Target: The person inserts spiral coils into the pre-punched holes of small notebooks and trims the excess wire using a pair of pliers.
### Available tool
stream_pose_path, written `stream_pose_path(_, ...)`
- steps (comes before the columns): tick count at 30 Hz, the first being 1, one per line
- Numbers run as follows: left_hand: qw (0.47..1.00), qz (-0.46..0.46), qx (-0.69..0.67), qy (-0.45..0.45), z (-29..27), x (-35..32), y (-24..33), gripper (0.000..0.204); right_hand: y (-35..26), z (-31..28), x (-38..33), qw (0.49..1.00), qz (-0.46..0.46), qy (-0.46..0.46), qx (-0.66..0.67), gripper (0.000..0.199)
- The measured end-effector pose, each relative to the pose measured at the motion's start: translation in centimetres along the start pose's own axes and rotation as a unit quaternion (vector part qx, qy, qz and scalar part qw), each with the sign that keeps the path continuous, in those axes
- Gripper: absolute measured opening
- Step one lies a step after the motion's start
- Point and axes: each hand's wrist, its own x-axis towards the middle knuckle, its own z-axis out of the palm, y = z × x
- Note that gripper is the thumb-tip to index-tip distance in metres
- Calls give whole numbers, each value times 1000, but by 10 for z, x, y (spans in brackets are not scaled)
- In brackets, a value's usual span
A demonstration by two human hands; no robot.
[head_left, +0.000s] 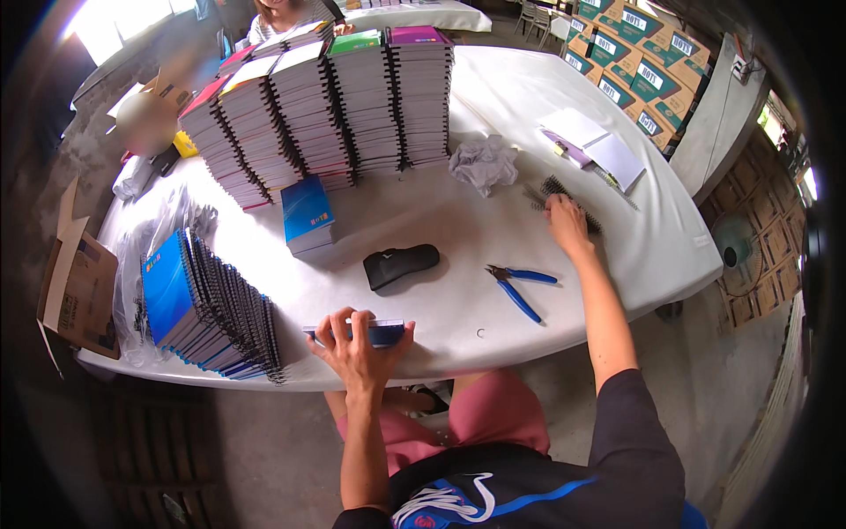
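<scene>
So in our left hand [357,350] we've got a blue book [385,334], gripped with the fingers over its far side and the thumb at its right end, near the front edge of the white surface [634,273]. Can't tell if the book touches down. Our right hand [569,220] is reached out to some black wire coils [554,187], fingers curled down on them, though we can't tell if it's actually gripping any. Blue-handled cutters [518,301] lie between our hands, jaws pointing away from us, with a black rounded object [402,266] to their left. Crumpled paper [485,165] sits just left of the coils. Tall stacks of coil-bound books [374,115] stand at the back, and blue coil-bound notebooks [207,304] are piled to our left.
</scene>
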Motion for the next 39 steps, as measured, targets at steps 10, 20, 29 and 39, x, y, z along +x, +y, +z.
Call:
stream_pose_path(10, 1000, 14, -2, -9, 2, -3, -2, 46, -119, -105, -39, 937, -143, -46, 314, 33)
stream_pose_path(20, 1000, 1, -8, 3, 2, 0, 6, 40, -195, -82, -108, 827, -145, -201, 505, 19)
stream_pose_path(29, 1000, 2, -13, -7, -2, 3, 5, 44, -200, -81, -96, 747, -166, -359, 535, 23)
stream_pose_path(39, 999, 1, -36, -32, -7, 0, -1, 52, -207, -108, -86, 821, -224, -274, 448, 34)
